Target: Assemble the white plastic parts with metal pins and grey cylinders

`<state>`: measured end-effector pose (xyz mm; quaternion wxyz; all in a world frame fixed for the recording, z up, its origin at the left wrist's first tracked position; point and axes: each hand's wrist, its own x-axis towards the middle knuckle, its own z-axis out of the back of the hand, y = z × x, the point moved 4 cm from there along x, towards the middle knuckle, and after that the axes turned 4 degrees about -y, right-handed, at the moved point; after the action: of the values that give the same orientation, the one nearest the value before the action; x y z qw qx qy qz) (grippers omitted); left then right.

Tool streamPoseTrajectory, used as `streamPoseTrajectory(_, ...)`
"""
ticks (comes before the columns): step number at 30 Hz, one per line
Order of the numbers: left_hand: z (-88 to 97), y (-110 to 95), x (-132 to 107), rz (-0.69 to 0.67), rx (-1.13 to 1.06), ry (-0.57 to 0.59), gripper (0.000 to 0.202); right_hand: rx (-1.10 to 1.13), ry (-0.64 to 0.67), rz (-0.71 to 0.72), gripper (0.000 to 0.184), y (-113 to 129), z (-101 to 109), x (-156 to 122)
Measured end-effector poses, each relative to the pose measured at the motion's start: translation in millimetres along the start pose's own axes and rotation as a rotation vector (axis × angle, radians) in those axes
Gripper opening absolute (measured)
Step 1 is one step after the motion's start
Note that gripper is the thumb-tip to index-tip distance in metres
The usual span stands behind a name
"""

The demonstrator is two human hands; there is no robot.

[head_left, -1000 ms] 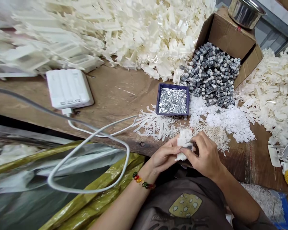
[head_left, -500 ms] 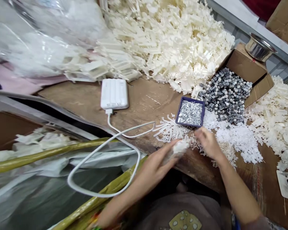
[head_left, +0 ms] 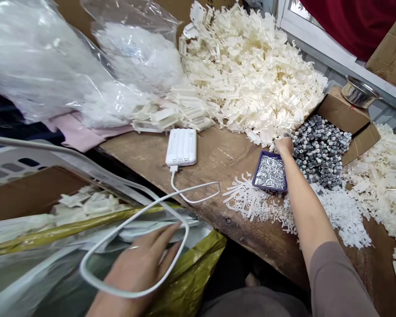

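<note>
My left hand (head_left: 140, 259) is over a sack with a yellow-green edge (head_left: 198, 264), slightly blurred, fingers stretched out and nothing visible in it. A white cable (head_left: 100, 246) loops in front of it. Across the table my right hand (head_left: 284, 144) reaches to where a heap of cream plastic parts (head_left: 257, 75) meets a pile of small grey-and-white pieces (head_left: 320, 149). Its fingertips are hidden, so I cannot see whether it holds anything. Just below its wrist stands a square purple tray (head_left: 255, 176) of shiny metal pins (head_left: 271, 171).
A white power bank (head_left: 181, 147) joins the cable. Thin white plastic strips (head_left: 247, 196) and small white pieces (head_left: 346, 215) lie near the tray. A cardboard box (head_left: 345, 108) carries a steel bowl (head_left: 359, 91). Clear bags of white material (head_left: 141, 57) fill the back left.
My left hand has moved from the table edge down-left over the sack; the white part it held is no longer seen. My right hand has moved from below the tray to beyond it.
</note>
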<state>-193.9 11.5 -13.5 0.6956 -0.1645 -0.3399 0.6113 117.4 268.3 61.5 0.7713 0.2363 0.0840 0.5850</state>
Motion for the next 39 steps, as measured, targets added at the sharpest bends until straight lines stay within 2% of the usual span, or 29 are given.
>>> streamPoseTrajectory(1,-4.8,-18,2,0.021,-0.110,0.009,0.030,0.046,0.002,0.001,0.019,-4,5,-1)
streamPoseTrajectory(2,-13.2,-37,4,0.046,-0.253,0.078,0.024,0.093,0.003,0.007,0.019,-9,11,-2)
streamPoseTrajectory(4,-35.7,-79,8,0.104,-0.516,0.312,0.017,0.163,0.004,0.035,0.019,-20,26,-10)
streamPoseTrajectory(7,-67.0,-123,19,0.325,-0.918,0.550,0.029,0.296,-0.005,0.121,0.018,-36,46,-48)
streamPoseTrajectory(10,-89.8,-137,36,0.603,-1.390,0.617,0.042,0.441,0.034,0.395,0.010,-43,57,-122)
streamPoseTrajectory(11,-96.4,-139,39,0.668,-1.504,0.690,0.048,0.413,0.066,0.493,0.009,-45,58,-151)
streamPoseTrajectory(13,-106.7,-137,40,0.736,-1.587,0.850,0.049,0.350,0.172,0.645,0.014,-48,58,-199)
streamPoseTrajectory(15,-113.1,-131,35,0.746,-1.524,0.920,0.036,0.348,0.276,0.673,0.023,-53,58,-224)
streamPoseTrajectory(17,-116.5,-127,28,0.730,-1.430,0.912,0.024,0.381,0.311,0.574,0.030,-60,60,-217)
streamPoseTrajectory(20,-118.8,-129,17,0.680,-1.340,0.915,0.025,0.268,0.201,0.411,0.025,-66,57,-170)
streamPoseTrajectory(24,-122.7,-133,9,0.610,-1.285,0.945,0.038,-0.140,0.164,0.465,0.019,-49,32,-118)
streamPoseTrajectory(28,-128.4,-135,4,0.643,-1.321,0.937,0.047,-0.360,0.227,0.519,0.015,-31,11,-105)
streamPoseTrajectory(31,-133.4,-137,3,0.659,-1.330,0.904,0.035,-0.281,0.239,0.512,0.016,-32,10,-103)
streamPoseTrajectory(36,-145.3,-143,0,0.711,-1.332,0.829,0.039,0.139,0.207,0.363,0.014,-49,13,-94)
streamPoseTrajectory(39,-153.6,-146,-1,0.707,-1.338,0.787,0.036,0.365,0.208,0.253,0.023,-55,13,-94)
